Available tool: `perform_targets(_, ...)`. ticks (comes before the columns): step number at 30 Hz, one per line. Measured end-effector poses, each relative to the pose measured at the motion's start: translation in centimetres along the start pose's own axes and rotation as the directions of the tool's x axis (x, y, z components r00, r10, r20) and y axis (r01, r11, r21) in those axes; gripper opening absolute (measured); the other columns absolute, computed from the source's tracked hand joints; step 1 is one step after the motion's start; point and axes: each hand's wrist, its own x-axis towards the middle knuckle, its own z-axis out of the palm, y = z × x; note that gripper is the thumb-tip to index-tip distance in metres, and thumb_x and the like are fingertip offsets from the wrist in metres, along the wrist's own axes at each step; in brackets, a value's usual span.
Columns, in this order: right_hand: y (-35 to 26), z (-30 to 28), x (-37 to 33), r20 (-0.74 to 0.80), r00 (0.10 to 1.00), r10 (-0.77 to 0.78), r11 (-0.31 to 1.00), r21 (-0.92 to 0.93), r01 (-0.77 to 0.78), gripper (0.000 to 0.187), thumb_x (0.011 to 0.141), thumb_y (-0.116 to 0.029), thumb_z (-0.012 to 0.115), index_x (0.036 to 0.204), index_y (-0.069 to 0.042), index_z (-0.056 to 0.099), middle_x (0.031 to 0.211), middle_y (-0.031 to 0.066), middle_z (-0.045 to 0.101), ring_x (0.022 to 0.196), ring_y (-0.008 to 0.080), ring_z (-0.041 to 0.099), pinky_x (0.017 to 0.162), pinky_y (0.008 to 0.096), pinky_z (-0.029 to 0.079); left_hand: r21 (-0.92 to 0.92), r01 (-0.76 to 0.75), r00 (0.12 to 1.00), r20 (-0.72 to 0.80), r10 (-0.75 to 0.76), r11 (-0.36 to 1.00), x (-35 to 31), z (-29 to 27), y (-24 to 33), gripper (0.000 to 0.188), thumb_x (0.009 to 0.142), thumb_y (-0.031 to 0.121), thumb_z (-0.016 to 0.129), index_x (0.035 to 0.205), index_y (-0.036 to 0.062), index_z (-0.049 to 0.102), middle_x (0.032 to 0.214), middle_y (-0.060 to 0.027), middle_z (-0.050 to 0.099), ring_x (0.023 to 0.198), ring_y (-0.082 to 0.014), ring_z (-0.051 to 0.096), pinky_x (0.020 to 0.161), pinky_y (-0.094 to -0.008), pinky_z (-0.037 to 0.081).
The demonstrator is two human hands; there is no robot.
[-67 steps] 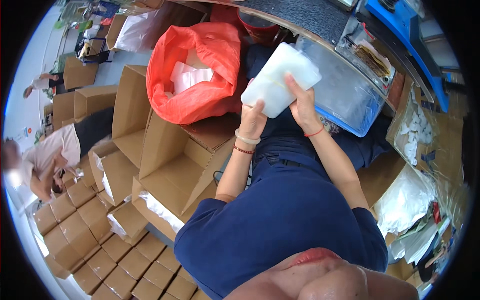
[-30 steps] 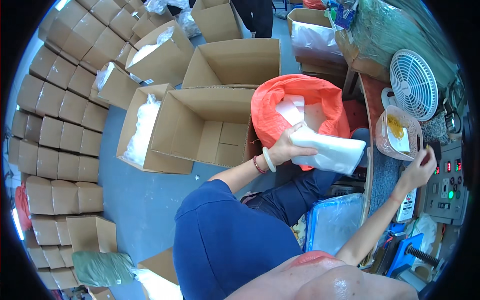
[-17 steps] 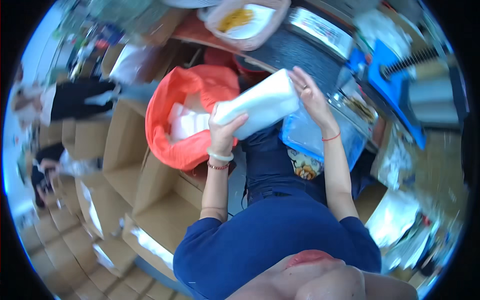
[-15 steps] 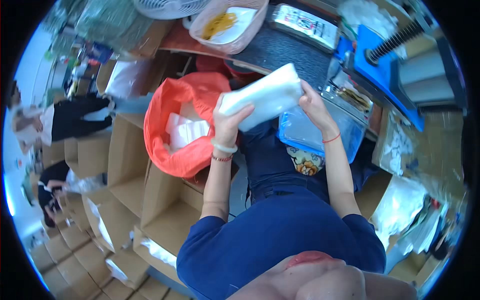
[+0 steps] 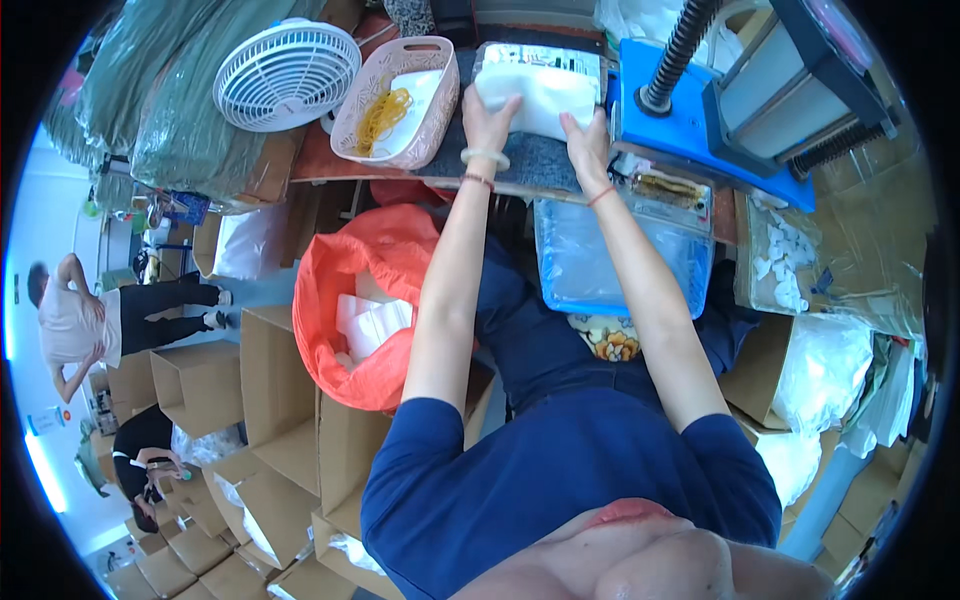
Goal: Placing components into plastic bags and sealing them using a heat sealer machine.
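Just right of the pink basket (image 5: 438,112), over the table (image 5: 540,162), our two hands, set apart, are closed on a white plastic bundle (image 5: 540,100), our left hand (image 5: 488,125) at its left end and our right hand (image 5: 587,150) at its right. Yellow bands (image 5: 383,120) lie inside the basket; left of it is a white fan (image 5: 290,106), and nearer us, an open red bag (image 5: 322,300).

White packet (image 5: 540,98) hides the near part of the printed package (image 5: 545,57). Packet underside not visible between left hand (image 5: 488,118) and right hand (image 5: 588,145). Left forearm (image 5: 445,310) blocks red bag (image 5: 325,300), right side. Right forearm (image 5: 650,280) masks part of blue-edged container (image 5: 575,260). Far spring (image 5: 682,42) cut off by frame edge. Crouched co-worker (image 5: 140,440), left: handheld item (image 5: 186,473) too small to ID.
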Motion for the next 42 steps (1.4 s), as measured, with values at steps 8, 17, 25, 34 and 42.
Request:
perform_targets(8,-1.5,-1.1,-3.1,0.066,0.997,-0.039,0.977,-0.205,0.052,0.082,0.085,-0.038,0.072,0.136,0.014,0.035,0.133,0.0347,0.047,0.125,0.0431,0.049,0.105,0.045,0.039,0.277,-0.086,0.991,-0.076,0.111,0.957,-3.2,-0.7,0.9,0.095,0.071,0.028,0.086,0.143,-0.0052,0.034,0.142,-0.0269,0.04,0.133,-0.0429,0.037,0.112,-0.048,0.029)
perform_targets(17,-2.6,-9.0,-13.8,0.437,0.825,-0.359,0.908,-0.041,0.417,0.058,0.089,-0.014,0.068,0.139,0.002,0.042,0.137,0.0236,0.048,0.13,0.0386,0.044,0.109,0.0431,0.036,0.59,-0.534,0.841,0.297,0.453,0.605,-0.9,2.2,2.2,0.062,0.098,0.047,0.047,0.152,0.0179,0.033,0.158,-0.0071,0.03,0.149,-0.03,0.018,0.119,-0.0551,0.008)
perform_targets(25,-1.6,-14.8,-14.1,0.598,0.734,-0.321,0.886,-0.083,0.456,0.034,0.091,-0.008,0.063,0.123,0.002,0.055,0.128,0.02,0.057,0.12,0.0375,0.052,0.102,0.0416,0.044,0.557,-0.514,0.858,0.318,0.404,0.652,-3.5,1.9,0.2,0.066,0.1,0.048,0.041,0.154,0.0137,0.026,0.161,-0.0083,0.024,0.149,-0.0283,0.018,0.118,-0.055,0.007)
perform_targets(34,-1.6,-4.9,-9.6,0.489,0.697,-0.524,0.636,-0.319,0.702,0.041,0.091,-0.027,0.063,0.121,0.0,0.06,0.13,0.0162,0.056,0.118,0.0303,0.051,0.096,0.0438,0.041,0.467,-0.179,0.965,-0.088,0.247,0.866,-3.7,-1.5,0.7,0.079,0.092,0.043,0.062,0.145,-0.0067,0.031,0.145,-0.0297,0.04,0.135,-0.0404,0.04,0.113,-0.047,0.029)
perform_targets(42,-0.4,-4.2,-10.0,0.486,0.692,-0.534,0.575,-0.392,0.719,0.046,0.087,-0.03,0.067,0.122,-0.002,0.059,0.131,0.0152,0.055,0.12,0.0296,0.05,0.096,0.044,0.039,0.43,-0.045,0.999,-0.002,0.05,0.902,-4.3,-1.7,0.7,0.085,0.09,0.05,0.063,0.144,-0.0068,0.031,0.136,-0.032,0.048,0.123,-0.0438,0.05,0.101,-0.0481,0.041)
